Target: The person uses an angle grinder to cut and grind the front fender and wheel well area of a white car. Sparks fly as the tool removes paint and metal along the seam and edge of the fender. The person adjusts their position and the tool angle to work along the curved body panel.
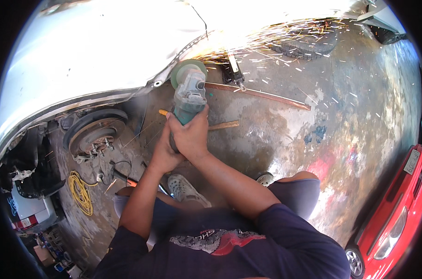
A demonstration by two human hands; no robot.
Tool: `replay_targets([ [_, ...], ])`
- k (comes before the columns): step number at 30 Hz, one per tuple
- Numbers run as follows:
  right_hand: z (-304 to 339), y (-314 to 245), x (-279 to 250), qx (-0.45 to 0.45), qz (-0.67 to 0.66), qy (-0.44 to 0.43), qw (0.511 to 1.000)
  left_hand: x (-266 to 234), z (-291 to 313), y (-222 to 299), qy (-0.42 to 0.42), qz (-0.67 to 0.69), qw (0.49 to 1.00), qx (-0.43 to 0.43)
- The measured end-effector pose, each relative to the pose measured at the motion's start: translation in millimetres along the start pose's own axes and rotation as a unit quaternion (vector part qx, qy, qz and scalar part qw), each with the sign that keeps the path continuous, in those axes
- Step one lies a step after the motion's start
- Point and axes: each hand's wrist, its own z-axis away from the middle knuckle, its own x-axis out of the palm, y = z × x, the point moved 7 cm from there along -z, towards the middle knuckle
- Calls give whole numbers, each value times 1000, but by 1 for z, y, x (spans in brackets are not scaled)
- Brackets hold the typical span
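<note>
Both my hands are closed around an angle grinder [190,95] with a grey metal head and a green body. My right hand [192,135] wraps the body just behind the head, with an orange-yellow piece, perhaps a handle, sticking out to its left. Further back, my left hand [163,151] grips the rear, partly hidden by my right wrist. The green disc [176,74] meets the lower edge of a white car body panel [113,46]. Bright sparks [266,42] stream from there to the right. Glare hides the exact contact spot.
A bare wheel hub with brake disc [94,135] shows at left. Near it lie a yellow coiled cord [81,194] and an orange-and-black tool [125,179]. Ahead are a jack [234,74], a long strip [266,97], a wooden stick [224,125] and a tyre [308,46]. A red car [401,218] stands at right.
</note>
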Motion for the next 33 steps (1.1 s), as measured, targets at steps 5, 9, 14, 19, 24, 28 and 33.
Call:
replay_targets([
  [5,1,7,1,36,-10,4,999,0,-2,-11,-3,-8,1000,8],
  [9,-3,7,2,21,-10,-1,1000,-3,-3,-8,0,-49,999,8],
  [14,0,5,1,27,-2,3,1000,1,-2,-4,-8,5,1000,2],
  [19,-1,7,2,38,1,-2,999,0,-4,1,-15,4,1000,3],
  [24,-2,3,2,21,-10,1,1000,-1,-4,-5,-15,22,1000,-14],
  [28,-1,5,1,25,-8,3,1000,1,-4,-2,-10,11,1000,3],
  [33,0,8,2,46,3,-3,999,1,-5,-1,-17,6,1000,5],
])
